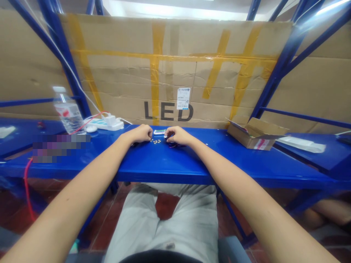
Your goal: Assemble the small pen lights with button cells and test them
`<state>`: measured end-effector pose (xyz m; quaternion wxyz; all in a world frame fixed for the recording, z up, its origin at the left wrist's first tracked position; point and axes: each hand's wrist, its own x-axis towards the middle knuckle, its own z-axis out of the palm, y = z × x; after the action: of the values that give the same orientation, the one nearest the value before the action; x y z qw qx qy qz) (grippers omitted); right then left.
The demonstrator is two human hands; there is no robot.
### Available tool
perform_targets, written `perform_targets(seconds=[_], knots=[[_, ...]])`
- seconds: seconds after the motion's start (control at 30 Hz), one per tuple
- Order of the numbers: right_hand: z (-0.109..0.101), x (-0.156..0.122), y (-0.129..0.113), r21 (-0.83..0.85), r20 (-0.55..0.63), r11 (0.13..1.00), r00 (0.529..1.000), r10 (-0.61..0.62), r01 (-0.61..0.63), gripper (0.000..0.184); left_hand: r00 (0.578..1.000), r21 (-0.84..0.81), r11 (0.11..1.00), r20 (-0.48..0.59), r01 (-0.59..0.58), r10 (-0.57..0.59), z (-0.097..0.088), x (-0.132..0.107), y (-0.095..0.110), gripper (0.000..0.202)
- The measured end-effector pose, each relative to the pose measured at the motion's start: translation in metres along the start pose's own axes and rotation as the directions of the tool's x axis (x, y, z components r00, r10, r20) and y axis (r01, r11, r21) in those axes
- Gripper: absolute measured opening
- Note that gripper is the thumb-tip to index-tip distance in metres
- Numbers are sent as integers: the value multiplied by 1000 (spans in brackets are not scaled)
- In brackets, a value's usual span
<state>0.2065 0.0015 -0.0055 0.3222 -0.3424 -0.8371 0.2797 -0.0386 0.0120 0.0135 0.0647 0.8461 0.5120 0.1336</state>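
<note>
Resting on the blue table (164, 160), my left hand (141, 133) has its fingers curled inward beside a few small shiny round pieces (157, 141). What those fingers hold, if anything, is hidden. My right hand (178, 136) is closed in a pinch on the other side of the pieces. A small pale bit shows at its fingertips, too small to name. Under the right palm lies something dark and purplish, mostly covered. Between and behind both hands is a row of thin shiny sticks (159, 132), side by side.
An open cardboard box (253, 135) stands at the right, with a white flat packet (303, 144) beyond it. At the left are a water bottle (68, 111), a power strip (105, 123) with cables and a blurred-out object (59, 146). Large cardboard (123, 84) walls the back.
</note>
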Motion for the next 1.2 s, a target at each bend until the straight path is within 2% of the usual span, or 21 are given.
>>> perform_targets(seconds=[0.17,0.27,0.37,0.47,0.53,0.6,0.73,0.83,0.97,1.07,1.13,1.2], knots=[[0,1,2,28,-19,1000,1000,9,-9,18,991,-92,994,-126,-56,44,-5,-5,8,4],[-1,2,3,41,-52,999,998,30,-28,18,955,-190,966,-271,-177,122,-4,-5,19,10],[-3,3,6,32,-98,998,993,57,-54,19,870,-149,917,-402,-369,285,3,-3,34,14],[-4,3,6,40,-119,998,991,61,-57,19,743,1,843,-471,-538,475,13,3,43,12],[-4,3,3,65,-121,997,992,49,-41,17,671,80,793,-486,-603,560,18,6,44,11],[-4,2,0,104,-119,994,992,40,-28,16,638,122,767,-482,-630,601,22,9,42,11],[-3,1,-5,170,-118,985,992,55,-34,16,649,117,772,-472,-625,597,23,9,38,11],[-4,1,-5,210,-123,977,991,55,-29,17,697,64,815,-483,-576,530,22,7,41,14],[-6,1,-5,197,-127,980,990,60,-34,15,793,-84,897,-508,-434,336,20,4,48,11],[-6,2,-5,153,-124,987,990,63,-44,20,857,-294,905,-498,-307,129,19,3,50,9],[-8,2,-5,123,-155,992,986,59,-40,25,868,-443,860,-496,-252,-2,18,4,49,16],[-13,2,-4,28,-235,998,970,64,-60,28,848,-545,800,-522,-250,-90,17,5,47,24]])
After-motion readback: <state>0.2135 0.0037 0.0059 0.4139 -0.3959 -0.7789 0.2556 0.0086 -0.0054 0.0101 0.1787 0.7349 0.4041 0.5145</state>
